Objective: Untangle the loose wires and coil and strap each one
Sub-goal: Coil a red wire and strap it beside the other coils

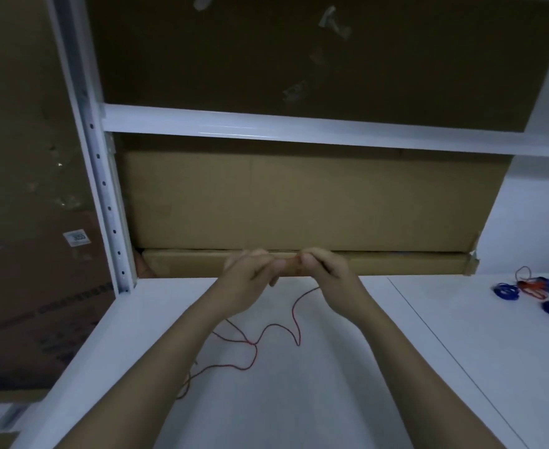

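A thin red wire (pixel 266 330) lies in loose loops on the white shelf surface (pixel 299 400) below my hands. One end rises toward my right hand (pixel 326 273), another strand runs up under my left hand (pixel 250 277). Both hands are raised close together above the shelf, fingers curled, fingertips almost meeting. They pinch the wire's upper part, which is mostly hidden between the fingers. Blue and red coiled wires (pixel 545 293) lie at the far right of the shelf.
A long flat cardboard box (pixel 396 264) and a bigger carton (pixel 299 199) stand at the back of the shelf. A white upright post (pixel 104 196) bounds the left, a white crossbeam (pixel 299 129) runs overhead. Cartons (pixel 33 286) fill the left.
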The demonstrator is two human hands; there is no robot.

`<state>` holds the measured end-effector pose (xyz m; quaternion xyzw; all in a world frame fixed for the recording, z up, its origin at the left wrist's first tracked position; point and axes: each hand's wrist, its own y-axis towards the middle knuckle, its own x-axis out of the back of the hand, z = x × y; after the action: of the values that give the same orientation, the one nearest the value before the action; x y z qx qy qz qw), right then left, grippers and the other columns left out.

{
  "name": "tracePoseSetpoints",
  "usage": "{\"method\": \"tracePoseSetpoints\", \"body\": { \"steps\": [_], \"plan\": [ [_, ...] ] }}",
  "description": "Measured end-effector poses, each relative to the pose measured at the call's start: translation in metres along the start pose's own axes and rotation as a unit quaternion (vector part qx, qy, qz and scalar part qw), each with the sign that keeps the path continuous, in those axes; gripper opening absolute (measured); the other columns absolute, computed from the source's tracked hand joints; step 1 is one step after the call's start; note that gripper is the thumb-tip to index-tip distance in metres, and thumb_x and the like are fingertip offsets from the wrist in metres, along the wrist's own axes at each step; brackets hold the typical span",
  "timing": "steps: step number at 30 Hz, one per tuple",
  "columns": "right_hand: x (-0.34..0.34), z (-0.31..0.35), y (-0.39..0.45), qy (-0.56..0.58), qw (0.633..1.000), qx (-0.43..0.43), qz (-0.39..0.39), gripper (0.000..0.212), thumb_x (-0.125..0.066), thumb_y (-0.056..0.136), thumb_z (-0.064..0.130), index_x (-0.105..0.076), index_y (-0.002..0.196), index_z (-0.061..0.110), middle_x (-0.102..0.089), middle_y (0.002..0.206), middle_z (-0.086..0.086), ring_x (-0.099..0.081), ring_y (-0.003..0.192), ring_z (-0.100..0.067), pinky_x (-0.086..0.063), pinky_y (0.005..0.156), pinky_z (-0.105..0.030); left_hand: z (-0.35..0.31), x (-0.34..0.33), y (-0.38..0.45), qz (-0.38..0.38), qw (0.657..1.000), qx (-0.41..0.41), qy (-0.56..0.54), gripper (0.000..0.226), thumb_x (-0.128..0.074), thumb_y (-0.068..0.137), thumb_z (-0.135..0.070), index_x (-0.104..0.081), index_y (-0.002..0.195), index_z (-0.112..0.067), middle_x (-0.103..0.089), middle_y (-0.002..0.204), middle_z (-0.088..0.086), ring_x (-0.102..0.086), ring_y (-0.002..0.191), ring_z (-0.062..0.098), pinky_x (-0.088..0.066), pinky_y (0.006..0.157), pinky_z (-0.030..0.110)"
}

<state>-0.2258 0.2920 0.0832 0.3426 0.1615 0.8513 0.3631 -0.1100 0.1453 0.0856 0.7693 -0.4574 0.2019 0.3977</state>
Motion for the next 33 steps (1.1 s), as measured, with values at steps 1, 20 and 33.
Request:
{"method": "tracePoseSetpoints", "body": {
  "steps": [1,20,33],
  "plan": [
    [0.001,0.001,0.007,0.016,1.000,0.001,-0.011,0.024,-0.048,0.099,0.019,-0.060,0.081,0.028,-0.056,0.074,0.010,-0.049,0.071,-0.005,-0.037,0.066,-0.019,-0.006,0.007,0.000,0.031,0.993,0.020,-0.109,0.039,-0.041,0.101,-0.033,-0.053,0.067,-0.019,-0.058,0.066,-0.010,-0.051,0.069,0.003,-0.040,0.081,0.027],
    [-0.050,0.019,0.003,-0.179,0.967,0.179,0.033,0.017,-0.050,0.096,0.027,-0.067,0.097,0.024,-0.065,0.081,0.015,-0.054,0.068,-0.004,-0.040,0.058,-0.018,0.038,0.012,-0.033,0.020,0.962,0.096,-0.254,0.033,-0.037,0.102,-0.025,-0.066,0.089,-0.015,-0.073,0.080,-0.002,-0.068,0.071,0.012,-0.052,0.068,0.022],
    [-0.118,-0.009,-0.025,-0.077,0.973,0.042,0.216,0.026,-0.044,0.100,0.031,-0.065,0.110,0.020,-0.068,0.079,0.018,-0.054,0.064,0.004,-0.039,0.060,-0.012,0.052,0.029,-0.029,-0.189,0.887,0.140,-0.398,0.028,-0.027,0.106,-0.017,-0.053,0.112,-0.009,-0.069,0.105,0.002,-0.068,0.095,0.007,-0.052,0.084,0.017]
  ]
}}
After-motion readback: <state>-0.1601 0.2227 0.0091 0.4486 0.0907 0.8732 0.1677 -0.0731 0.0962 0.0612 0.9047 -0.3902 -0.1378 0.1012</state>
